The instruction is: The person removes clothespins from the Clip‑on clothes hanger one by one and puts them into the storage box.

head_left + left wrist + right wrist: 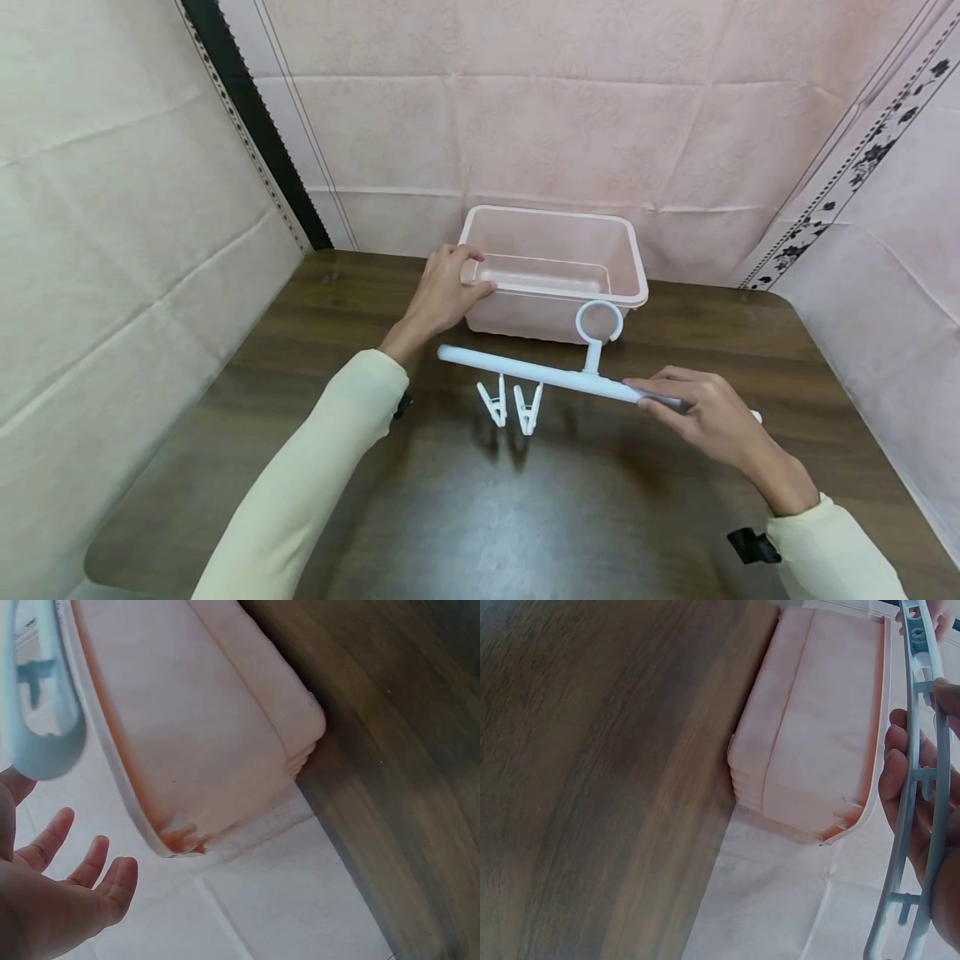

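Note:
My right hand [708, 412] holds a pale blue plastic clothes hanger [525, 369] near its right end, thumb and fingers pinching the bar. An open ring-shaped hook [594, 354] points up from the bar, in front of the basin. Two white clips [493, 406] hang below it. My left hand [444, 287] is at the left front corner of a pale pink plastic basin [525, 315], thumb and fingers spread. In the left wrist view, its loosely bent fingers [90, 862] stand apart from the basin wall, with the hanger's rounded end [49, 754] just above them.
The basin stands at the back of a dark wood-grain table [480, 517], near its rear edge. Pale cloth [562, 142] hangs behind the table, with more cloth on the left and right sides. Nothing shows inside the basin.

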Action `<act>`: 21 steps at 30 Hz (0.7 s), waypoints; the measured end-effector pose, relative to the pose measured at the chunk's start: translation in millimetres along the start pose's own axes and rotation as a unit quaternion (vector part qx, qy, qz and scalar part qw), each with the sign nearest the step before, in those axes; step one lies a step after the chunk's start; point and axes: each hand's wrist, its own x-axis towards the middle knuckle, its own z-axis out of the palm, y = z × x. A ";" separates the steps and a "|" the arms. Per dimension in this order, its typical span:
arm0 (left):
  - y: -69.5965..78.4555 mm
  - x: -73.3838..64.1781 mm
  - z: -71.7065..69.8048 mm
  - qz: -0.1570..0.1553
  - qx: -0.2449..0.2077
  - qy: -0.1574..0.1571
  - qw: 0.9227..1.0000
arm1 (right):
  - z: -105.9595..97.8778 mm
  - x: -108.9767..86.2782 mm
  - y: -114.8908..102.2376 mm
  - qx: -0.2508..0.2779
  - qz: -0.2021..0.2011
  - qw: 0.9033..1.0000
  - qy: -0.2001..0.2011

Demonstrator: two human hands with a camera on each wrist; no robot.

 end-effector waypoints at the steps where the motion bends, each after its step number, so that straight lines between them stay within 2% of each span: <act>1: 1.5 -1.7 -0.5 0.003 -0.001 0.000 1.000 | 0.0 -0.1 0.1 0.000 0.000 1.000 0.000; 10: 18.8 -18.9 -5.9 0.068 -0.011 0.013 0.998 | 0.5 -0.5 0.3 0.002 0.010 1.000 -0.003; 21: 39.4 -39.2 -12.7 0.130 -0.018 0.023 0.991 | 1.4 -0.1 0.5 0.002 0.019 1.000 -0.004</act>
